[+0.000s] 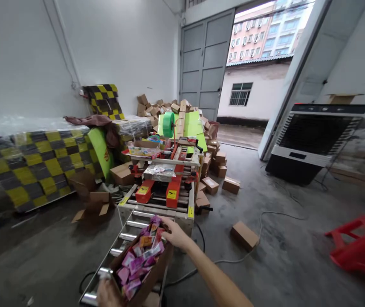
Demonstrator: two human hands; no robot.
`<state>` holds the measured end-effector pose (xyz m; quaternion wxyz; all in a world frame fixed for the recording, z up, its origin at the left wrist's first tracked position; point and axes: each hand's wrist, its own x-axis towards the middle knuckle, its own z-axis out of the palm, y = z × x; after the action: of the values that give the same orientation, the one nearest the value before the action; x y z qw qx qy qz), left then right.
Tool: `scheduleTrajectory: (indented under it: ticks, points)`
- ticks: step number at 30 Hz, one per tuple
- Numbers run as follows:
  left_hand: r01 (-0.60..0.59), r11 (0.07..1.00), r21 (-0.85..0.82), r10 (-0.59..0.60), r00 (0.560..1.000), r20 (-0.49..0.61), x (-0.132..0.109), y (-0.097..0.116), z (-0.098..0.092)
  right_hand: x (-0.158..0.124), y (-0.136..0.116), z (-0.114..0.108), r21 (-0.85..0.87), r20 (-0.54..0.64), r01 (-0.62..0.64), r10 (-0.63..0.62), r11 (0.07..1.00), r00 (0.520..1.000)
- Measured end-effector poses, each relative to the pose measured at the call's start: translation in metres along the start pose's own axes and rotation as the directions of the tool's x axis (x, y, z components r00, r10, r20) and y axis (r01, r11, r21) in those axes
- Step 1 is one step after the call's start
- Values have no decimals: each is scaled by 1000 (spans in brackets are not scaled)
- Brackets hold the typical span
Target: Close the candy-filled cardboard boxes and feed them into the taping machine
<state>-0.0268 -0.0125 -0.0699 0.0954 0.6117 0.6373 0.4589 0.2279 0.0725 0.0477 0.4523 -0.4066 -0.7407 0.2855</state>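
Note:
An open cardboard box (157, 273), filled with small packets (140, 260) in mostly pink and purple wrappers, sits on the metal rollers (126, 236) in front of me. My right hand (174, 233) grips its far right corner, fingers bent over the rim among the wrappers. At the near left corner my left hand (108, 292) holds the box; it is blurred and partly cut off by the bottom edge. Just beyond the box stands a carton-sealing machine (160, 177) with red side belts and a roll of green tape (169, 124) on top.
Sealed cartons (231, 185) lie heaped right of and behind the machine. One carton (244, 235) and a cable (262, 226) lie on the right floor. A red stool (360, 243) and air cooler (313, 140) stand farther right. Wrapped yellow-black stacks (48, 153) line the left wall.

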Motion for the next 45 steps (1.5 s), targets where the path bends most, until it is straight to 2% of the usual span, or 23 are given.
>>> scheduleTrajectory:
  ticks: [2,3,5,8,10,12,14,16,19,22,24,28,32,34,36,39,41,43,45]
  points:
    - [16,1000,26,-12,987,-161,9,15,-16,2,-12,-6,-245,96,116,-95,963,991]
    - [-1,999,39,9,981,-195,14,27,-25,4,-20,-9,-334,193,178,-118,926,974]
    - [-54,985,164,82,982,-169,25,53,-40,11,-33,-15,-409,411,289,-108,866,905]
    - [-203,944,261,202,979,31,41,75,-40,23,-33,-19,-330,559,295,-66,897,827]
    - [-320,913,252,292,946,141,47,77,-34,28,-25,-19,-324,613,323,-63,889,788]
    - [-431,876,215,381,893,238,49,78,-30,29,-20,-20,-330,647,366,-73,870,759]
    - [-494,853,171,431,849,306,50,80,-29,27,-18,-21,-335,648,373,-75,865,758]
    - [-502,857,114,446,835,324,49,84,-29,25,-18,-22,-353,618,347,-62,869,784]
    - [-414,910,-17,406,882,240,45,92,-28,21,-15,-20,-364,552,290,-46,885,833]
    - [-292,948,-125,306,946,111,41,100,-26,19,-11,-20,-342,518,248,-39,906,854]
    - [-292,950,-115,303,948,95,41,103,-25,18,-11,-22,-332,511,228,-29,915,859]
    - [-411,912,-20,401,878,263,46,108,-23,13,-14,-24,-268,493,217,-60,939,868]
    - [-508,861,19,453,783,426,52,116,-19,3,-14,-20,-152,290,50,-3,987,957]
    - [-528,849,37,452,759,468,53,119,-16,-1,-13,-18,-95,202,-24,43,995,978]
    - [-527,848,64,428,750,504,53,121,-11,-2,-11,-17,-62,180,-43,54,997,982]
    - [-524,845,110,370,720,587,52,121,-3,1,-12,-21,-76,291,-8,30,997,956]
    - [-525,840,140,326,693,643,52,121,2,7,-14,-24,-119,436,43,14,992,900]
    - [-524,833,175,279,673,685,51,122,6,15,-15,-25,-188,567,99,26,977,824]
    - [-528,824,206,248,663,706,51,124,8,25,-16,-19,-290,631,132,86,948,771]
